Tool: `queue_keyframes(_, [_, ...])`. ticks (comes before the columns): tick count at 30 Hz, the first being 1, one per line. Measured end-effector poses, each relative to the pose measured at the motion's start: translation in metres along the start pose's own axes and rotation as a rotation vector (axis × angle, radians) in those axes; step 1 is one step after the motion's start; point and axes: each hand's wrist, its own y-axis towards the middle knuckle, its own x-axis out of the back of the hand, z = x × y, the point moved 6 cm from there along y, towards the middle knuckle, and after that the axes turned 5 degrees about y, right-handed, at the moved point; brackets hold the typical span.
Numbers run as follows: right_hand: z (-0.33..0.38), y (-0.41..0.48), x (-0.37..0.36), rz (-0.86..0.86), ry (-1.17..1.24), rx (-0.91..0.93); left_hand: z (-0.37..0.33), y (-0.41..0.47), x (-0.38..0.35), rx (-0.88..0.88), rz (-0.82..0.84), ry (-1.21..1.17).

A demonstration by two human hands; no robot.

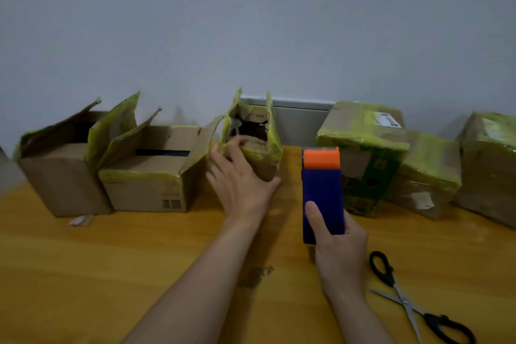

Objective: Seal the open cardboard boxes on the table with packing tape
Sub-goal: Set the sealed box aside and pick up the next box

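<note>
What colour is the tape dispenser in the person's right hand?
The tape dispenser is dark blue with an orange top, seen clearly in the head view.

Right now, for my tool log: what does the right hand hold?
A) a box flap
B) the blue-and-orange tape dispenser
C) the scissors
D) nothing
B: the right hand grips the blue-and-orange tape dispenser; the scissors lie on the table, and the left hand holds the small open box.
</note>
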Motion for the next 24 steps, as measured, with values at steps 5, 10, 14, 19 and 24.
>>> queue_keyframes(5, [0.008,-0.003,0.007,-0.034,0.038,0.021,0.012,-0.046,0.042,-0.075,-0.021,-0.085])
queue_keyframes(10, [0.028,-0.021,0.001,0.022,-0.013,0.130,0.026,-0.066,0.096,-0.131,-0.021,-0.091])
queue_keyframes(14, [0.059,-0.039,-0.006,0.100,-0.044,0.261,0.038,-0.072,0.137,-0.209,0.002,-0.160])
queue_keyframes(19, [0.111,-0.062,-0.006,0.191,0.058,0.354,0.054,-0.089,0.170,-0.204,0.113,-0.379])
queue_keyframes(24, [0.152,-0.071,-0.002,0.295,0.141,0.352,0.056,-0.101,0.192,-0.285,0.166,-0.534])
